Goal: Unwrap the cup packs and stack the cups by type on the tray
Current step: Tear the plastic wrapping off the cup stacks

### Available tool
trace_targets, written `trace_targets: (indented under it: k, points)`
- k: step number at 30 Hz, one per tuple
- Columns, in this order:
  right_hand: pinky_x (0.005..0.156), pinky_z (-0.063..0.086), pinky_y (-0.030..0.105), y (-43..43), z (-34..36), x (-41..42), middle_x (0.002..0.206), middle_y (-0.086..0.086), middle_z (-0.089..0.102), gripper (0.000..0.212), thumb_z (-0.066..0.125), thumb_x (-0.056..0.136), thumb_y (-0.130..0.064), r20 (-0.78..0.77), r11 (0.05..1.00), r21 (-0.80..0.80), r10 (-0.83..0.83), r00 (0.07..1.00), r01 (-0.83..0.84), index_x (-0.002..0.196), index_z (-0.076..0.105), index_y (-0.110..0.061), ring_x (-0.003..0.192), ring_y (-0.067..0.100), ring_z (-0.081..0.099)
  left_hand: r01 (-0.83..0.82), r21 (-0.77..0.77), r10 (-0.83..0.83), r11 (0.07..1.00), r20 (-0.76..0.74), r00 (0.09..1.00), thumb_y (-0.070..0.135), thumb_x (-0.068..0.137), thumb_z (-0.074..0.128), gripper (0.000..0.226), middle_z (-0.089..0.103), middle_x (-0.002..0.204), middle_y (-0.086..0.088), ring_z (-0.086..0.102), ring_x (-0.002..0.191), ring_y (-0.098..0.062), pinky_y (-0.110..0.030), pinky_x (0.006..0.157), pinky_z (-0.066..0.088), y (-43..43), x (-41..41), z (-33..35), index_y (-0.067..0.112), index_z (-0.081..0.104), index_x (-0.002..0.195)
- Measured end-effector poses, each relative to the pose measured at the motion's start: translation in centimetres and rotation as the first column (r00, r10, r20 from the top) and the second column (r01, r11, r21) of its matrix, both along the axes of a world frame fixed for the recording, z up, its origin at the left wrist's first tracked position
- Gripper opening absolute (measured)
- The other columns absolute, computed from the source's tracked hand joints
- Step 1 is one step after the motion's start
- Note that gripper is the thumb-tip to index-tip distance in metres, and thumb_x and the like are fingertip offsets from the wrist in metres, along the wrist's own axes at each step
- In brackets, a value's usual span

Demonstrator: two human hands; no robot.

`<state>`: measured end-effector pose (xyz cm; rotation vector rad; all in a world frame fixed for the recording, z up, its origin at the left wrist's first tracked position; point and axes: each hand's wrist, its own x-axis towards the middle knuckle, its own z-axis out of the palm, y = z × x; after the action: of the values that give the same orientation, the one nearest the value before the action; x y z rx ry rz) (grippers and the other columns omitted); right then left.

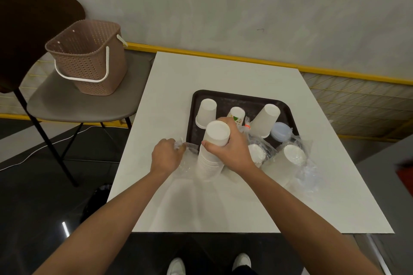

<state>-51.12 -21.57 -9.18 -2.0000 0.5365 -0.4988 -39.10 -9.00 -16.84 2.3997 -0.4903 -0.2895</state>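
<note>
— Cup stack (212, 156), head view: where is it?
— Upside down on the table (223, 73), at the tray's (241, 95) near edge. Right hand (232, 148) curls round its top; left hand (166, 156) pinches the clear wrap (190, 146) beside it.

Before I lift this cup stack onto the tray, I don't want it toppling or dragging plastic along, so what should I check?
1. Right hand grips the top of the tall white cup stack: ok.
2. Left hand pinches the clear wrap, holding it aside: ok.
3. Wrap fully clear of the stack's base: cannot tell; plastic lies bunched around it.
4. Room on the dark tray near the short white stack: cannot tell; the held stack hides that near corner.
5. Other packs unwrapped: not ok; two wrapped packs lie to the right.
</note>
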Motion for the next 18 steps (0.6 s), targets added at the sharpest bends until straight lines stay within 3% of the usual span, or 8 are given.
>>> trace_targets:
  k: [2, 7, 10, 16, 18]
  points:
    - [0.081, 0.048, 0.025, 0.2, -0.2, -0.2, 0.098, -0.025, 0.056, 0.052, 0.08, 0.068, -0.022, 0.005, 1.0, 0.007, -0.002, 1.0, 0.002, 0.108, 0.048, -0.029, 0.093, -0.003, 0.054, -0.009, -0.019, 0.009, 1.0, -0.006, 1.0, 0.038, 0.09, 0.059, 0.036, 0.058, 0.079, -0.015, 0.058, 0.077, -0.031, -0.031, 0.064, 0.039, 0.3, 0.1, -0.2, 0.005, 0.054, 0.074]
    - [0.08, 0.044, 0.014, 0.6, -0.2, -0.4, 0.101, -0.035, 0.053, 0.054, 0.08, 0.069, -0.018, 0.03, 1.0, 0.014, 0.016, 0.999, -0.016, 0.105, 0.047, -0.042, 0.096, -0.009, 0.052, -0.03, -0.028, 0.03, 0.999, 0.005, 1.0, 0.028, 0.091, 0.058, 0.03, 0.052, 0.09, -0.013, 0.048, 0.078, -0.023, -0.029, 0.069, 0.036, 0.4, 0.1, -0.1, -0.001, 0.06, 0.097]
    - [0.083, 0.041, 0.008, 0.5, -0.1, -0.6, 0.104, -0.039, 0.052, 0.054, 0.08, 0.07, -0.014, 0.046, 0.999, 0.022, 0.035, 0.998, -0.036, 0.11, 0.051, -0.036, 0.1, -0.014, 0.051, -0.077, -0.042, 0.078, 0.996, 0.029, 0.997, 0.028, 0.093, 0.055, 0.032, 0.056, 0.103, -0.017, 0.052, 0.085, -0.025, -0.028, 0.072, 0.037, 0.5, 0.4, 0.2, 0.0, 0.058, 0.109]
    - [0.088, 0.033, 0.002, -0.2, 0.2, -0.4, 0.115, -0.016, 0.057, 0.05, 0.08, 0.069, -0.016, 0.006, 0.989, -0.125, 0.077, 0.997, -0.075, 0.112, 0.057, -0.026, 0.103, -0.009, 0.047, -0.157, -0.088, 0.161, 0.984, 0.036, 0.986, 0.024, 0.089, 0.057, 0.023, 0.065, 0.091, -0.013, 0.053, 0.075, -0.021, -0.029, 0.067, 0.038, 1.2, 2.0, 1.6, 0.003, 0.062, 0.096]
    - [0.089, 0.03, 0.001, -0.5, 0.4, -0.4, 0.116, -0.009, 0.057, 0.048, 0.079, 0.07, -0.015, -0.019, 0.973, -0.199, 0.118, 0.993, -0.12, 0.113, 0.059, -0.023, 0.105, -0.006, 0.047, -0.222, -0.081, 0.225, 0.972, 0.021, 0.974, 0.025, 0.089, 0.057, 0.024, 0.066, 0.093, -0.012, 0.053, 0.076, -0.023, -0.029, 0.067, 0.038, 1.5, 2.3, 1.9, 0.005, 0.062, 0.101]
